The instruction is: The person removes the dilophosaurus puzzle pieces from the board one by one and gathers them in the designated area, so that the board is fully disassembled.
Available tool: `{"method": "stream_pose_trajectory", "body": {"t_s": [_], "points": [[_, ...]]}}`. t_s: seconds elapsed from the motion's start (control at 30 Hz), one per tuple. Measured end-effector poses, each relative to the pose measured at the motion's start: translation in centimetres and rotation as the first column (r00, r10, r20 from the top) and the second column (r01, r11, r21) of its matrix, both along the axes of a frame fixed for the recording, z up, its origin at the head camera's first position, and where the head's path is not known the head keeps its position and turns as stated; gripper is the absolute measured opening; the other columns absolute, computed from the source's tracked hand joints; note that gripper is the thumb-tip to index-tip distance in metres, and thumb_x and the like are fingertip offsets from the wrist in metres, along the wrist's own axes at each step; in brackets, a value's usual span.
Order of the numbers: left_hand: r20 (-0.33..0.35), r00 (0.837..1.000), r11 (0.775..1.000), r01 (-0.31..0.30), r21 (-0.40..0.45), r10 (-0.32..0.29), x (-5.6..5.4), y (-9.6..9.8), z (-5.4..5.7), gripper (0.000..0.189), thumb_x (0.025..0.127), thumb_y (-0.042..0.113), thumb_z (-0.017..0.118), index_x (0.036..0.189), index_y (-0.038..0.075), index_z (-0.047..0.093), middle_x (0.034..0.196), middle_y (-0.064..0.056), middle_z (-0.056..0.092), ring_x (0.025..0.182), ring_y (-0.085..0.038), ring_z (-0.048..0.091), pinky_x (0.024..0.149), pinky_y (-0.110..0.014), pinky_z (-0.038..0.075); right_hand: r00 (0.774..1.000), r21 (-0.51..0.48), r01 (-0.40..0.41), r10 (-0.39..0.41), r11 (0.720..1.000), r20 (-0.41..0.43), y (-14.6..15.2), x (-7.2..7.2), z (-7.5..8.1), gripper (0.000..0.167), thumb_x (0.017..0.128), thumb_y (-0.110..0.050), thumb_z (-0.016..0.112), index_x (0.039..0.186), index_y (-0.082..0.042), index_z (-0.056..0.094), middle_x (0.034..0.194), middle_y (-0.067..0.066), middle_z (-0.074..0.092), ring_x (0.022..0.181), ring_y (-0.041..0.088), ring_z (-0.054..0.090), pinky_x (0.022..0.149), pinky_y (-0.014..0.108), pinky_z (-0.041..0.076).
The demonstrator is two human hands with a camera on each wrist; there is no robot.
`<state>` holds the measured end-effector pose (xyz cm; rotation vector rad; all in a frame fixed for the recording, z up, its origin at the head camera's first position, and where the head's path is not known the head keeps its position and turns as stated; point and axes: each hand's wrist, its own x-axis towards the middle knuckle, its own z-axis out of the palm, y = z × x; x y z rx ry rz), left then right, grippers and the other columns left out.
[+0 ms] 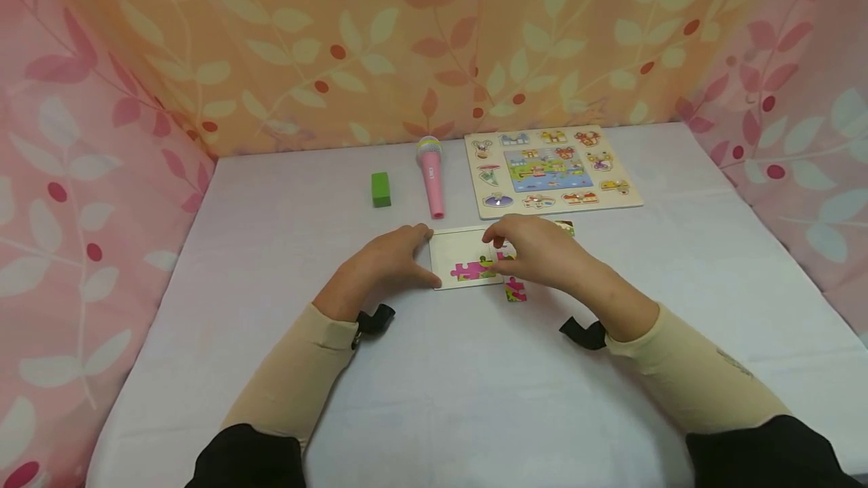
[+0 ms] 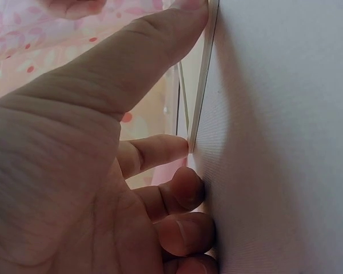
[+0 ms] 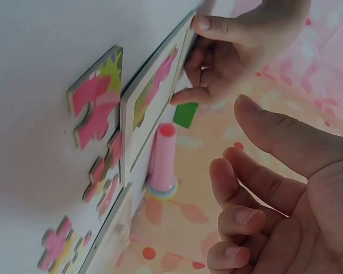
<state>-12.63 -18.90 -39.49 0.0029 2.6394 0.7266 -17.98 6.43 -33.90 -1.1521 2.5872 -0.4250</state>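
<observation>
In the head view my left hand (image 1: 383, 266) holds a small cream puzzle tray (image 1: 450, 247) by its left side, thumb at the near corner and index finger at the far one. A pink and green jigsaw section (image 1: 468, 271) lies in the tray's lower right. My right hand (image 1: 542, 251) hovers over the tray's right edge. In the right wrist view its thumb and fingers are apart, loosely bent, with nothing between them. A loose pink and green puzzle piece (image 3: 97, 100) and several smaller-looking ones lie beside the tray, partly hidden under that hand in the head view.
Behind the tray lie a pink toy microphone (image 1: 432, 179) and a green block (image 1: 381, 190). A wooden picture board (image 1: 491, 207) with several shaped pieces lies at the back right. Patterned cloth (image 1: 441, 44) rises behind the white-covered table (image 1: 475, 398).
</observation>
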Motion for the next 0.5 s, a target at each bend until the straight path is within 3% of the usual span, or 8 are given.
{"method": "stream_pose_trajectory", "body": {"t_s": [0.23, 0.5], "points": [[-0.006, 1.000, 1.000, 0.000, 0.003, 0.000, -0.1, 0.0, -0.1, 0.090, 0.076, 0.046, 0.090, 0.149, 0.015, 0.048, 0.128, -0.004, 0.058, 0.111, -0.022, 0.053, 0.100, -0.044, 0.046, 0.998, 0.017, -0.058, 0.057, 0.998, 0.027, -1.7, 0.1, -0.9, 0.035, 0.086, -0.022, 0.084, 0.117, -0.008, 0.075, 0.102, 0.003, 0.068, 0.091, 0.020, 0.062, 0.082, 0.038, 0.051], [-0.009, 1.000, 1.000, 0.000, 0.009, 0.000, -0.1, -0.1, -0.1, 0.090, 0.075, 0.046, 0.091, 0.148, 0.014, 0.049, 0.128, -0.004, 0.058, 0.111, -0.022, 0.053, 0.101, -0.045, 0.047, 0.996, 0.071, -0.057, 0.052, 0.996, 0.074, -3.1, -0.1, -2.4, 0.032, 0.086, -0.027, 0.085, 0.110, -0.009, 0.076, 0.085, 0.000, 0.060, 0.082, 0.019, 0.055, 0.073, 0.035, 0.046]]}}
